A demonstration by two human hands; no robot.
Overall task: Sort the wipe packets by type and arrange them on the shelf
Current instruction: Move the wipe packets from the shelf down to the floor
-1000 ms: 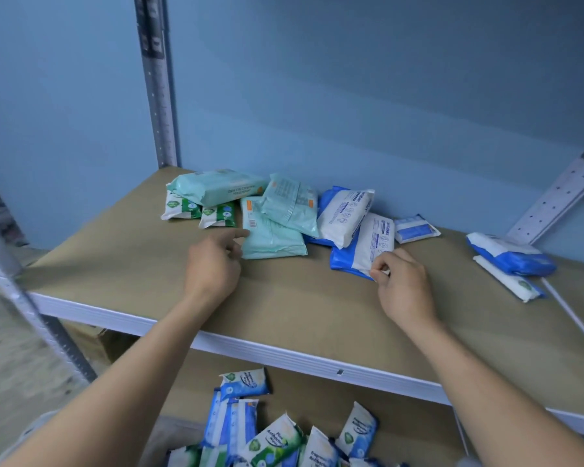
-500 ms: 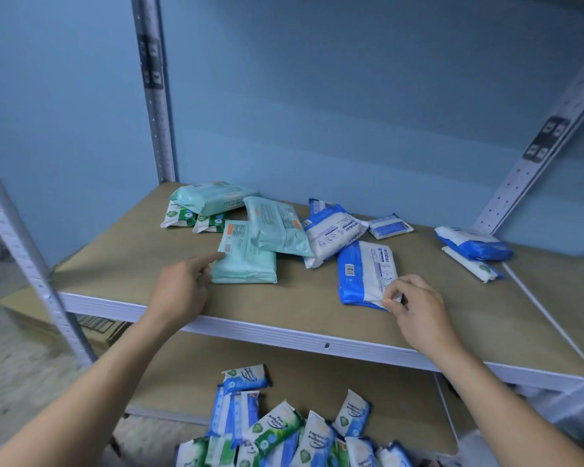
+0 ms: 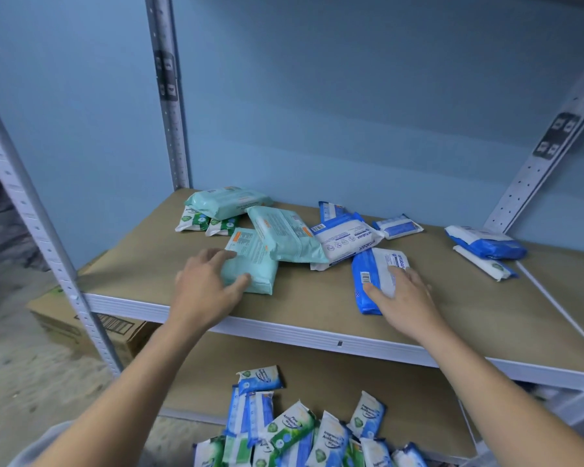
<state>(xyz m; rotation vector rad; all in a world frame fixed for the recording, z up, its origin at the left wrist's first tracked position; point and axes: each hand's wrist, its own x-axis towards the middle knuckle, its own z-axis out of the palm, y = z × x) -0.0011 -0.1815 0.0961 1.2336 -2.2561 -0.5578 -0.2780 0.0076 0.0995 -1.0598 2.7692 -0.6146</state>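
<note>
Several wipe packets lie on the brown upper shelf [image 3: 317,308]. My left hand [image 3: 204,291] grips the left end of a mint green packet [image 3: 255,264] between thumb and fingers. Two more mint green packets [image 3: 284,239] lie behind it, over small green-and-white packets [image 3: 196,222]. My right hand [image 3: 402,291] rests flat, fingers straight, on a blue-and-white packet [image 3: 371,271] near the front edge. Another blue-and-white packet [image 3: 346,239] lies just behind. Two blue and white packets [image 3: 486,246] sit apart at the right.
A heap of small blue and green packets [image 3: 294,433] lies on the lower shelf. Grey perforated posts [image 3: 31,210] stand at the shelf corners. A cardboard box [image 3: 81,325] sits on the floor at the left. The blue wall closes the back.
Both hands dragged their packets toward the front edge. The left hand went from one pointing finger to a spread grip; the right hand went from pinching to lying flat.
</note>
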